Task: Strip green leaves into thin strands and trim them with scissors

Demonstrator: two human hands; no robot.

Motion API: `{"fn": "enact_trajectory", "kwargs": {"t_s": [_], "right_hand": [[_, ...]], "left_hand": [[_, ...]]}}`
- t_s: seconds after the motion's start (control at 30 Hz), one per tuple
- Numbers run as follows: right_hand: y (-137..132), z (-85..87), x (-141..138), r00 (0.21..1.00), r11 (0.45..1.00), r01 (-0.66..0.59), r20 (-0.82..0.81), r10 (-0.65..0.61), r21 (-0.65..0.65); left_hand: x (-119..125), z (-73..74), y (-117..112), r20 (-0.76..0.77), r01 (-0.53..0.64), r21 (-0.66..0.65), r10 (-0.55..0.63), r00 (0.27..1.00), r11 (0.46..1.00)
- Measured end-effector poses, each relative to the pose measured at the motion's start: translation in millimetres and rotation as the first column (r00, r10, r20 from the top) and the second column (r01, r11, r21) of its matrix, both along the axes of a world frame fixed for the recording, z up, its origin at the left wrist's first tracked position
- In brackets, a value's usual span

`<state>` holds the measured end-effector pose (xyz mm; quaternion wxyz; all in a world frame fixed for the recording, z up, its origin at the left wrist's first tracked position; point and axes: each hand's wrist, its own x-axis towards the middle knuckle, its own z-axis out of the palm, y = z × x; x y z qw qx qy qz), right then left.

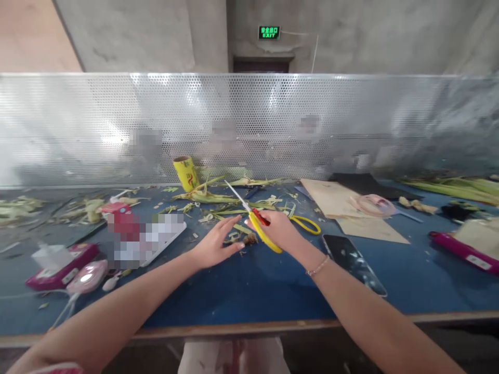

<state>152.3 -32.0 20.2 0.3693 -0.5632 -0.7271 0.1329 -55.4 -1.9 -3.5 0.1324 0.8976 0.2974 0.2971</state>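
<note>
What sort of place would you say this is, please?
Probably a shared workshop or craft room: a blue worktable strewn with plant scraps, a perforated metal screen behind it, and a lit green exit sign on a bare grey wall.

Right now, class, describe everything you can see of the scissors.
The scissors have yellow looped handles, some red between them, and slim, silvery, metal-looking blades. The right hand grips them, hiding part of the handles. The blades point forward and left, towards green plant scraps; whether they touch any is unclear.
</note>
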Motion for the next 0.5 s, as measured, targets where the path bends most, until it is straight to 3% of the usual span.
{"fn": "enact_trajectory", "kwargs": {"t_s": [0.13, 0.2, 0.23, 0.27, 0.33, 0.43, 0.47, 0.5], "right_hand": [[2, 5.3, -23, 0.998, 0.998, -0.065, -0.013, 0.065, 0.010], [2, 13.0, -39, 0.997, 0.997, -0.072, -0.012, 0.072, -0.006], [2, 18.1, -48, 0.996, 0.995, -0.091, -0.020, 0.090, -0.028], [3, 23.5, -56, 0.991, 0.990, -0.126, -0.042, 0.124, -0.068], [4, 34.8, -70, 0.966, 0.959, -0.245, -0.124, 0.229, -0.142], [6, 48.6, -74, 0.873, 0.872, -0.463, -0.255, 0.417, -0.160], [7, 51.5, -69, 0.849, 0.856, -0.499, -0.271, 0.453, -0.132], [8, 53.1, -62, 0.861, 0.881, -0.466, -0.265, 0.433, -0.075]], "left_hand": [[5, 2.2, -1, 0.230, 0.135, -0.160, -0.096, 0.969, 0.978], [9, 2.1, -4, 0.439, 0.304, -0.293, -0.155, 0.885, 0.907], [10, 2.1, -7, 0.520, 0.375, -0.380, -0.141, 0.843, 0.845], [11, 2.4, -9, 0.592, 0.433, -0.445, -0.105, 0.799, 0.784], [12, 4.2, -13, 0.732, 0.497, -0.490, 0.029, 0.681, 0.716], [12, 13.2, -16, 0.859, 0.551, -0.461, 0.192, 0.475, 0.696], [11, 18.6, -17, 0.882, 0.552, -0.446, 0.239, 0.407, 0.704], [10, 25.2, -18, 0.891, 0.555, -0.445, 0.284, 0.354, 0.703]]}}
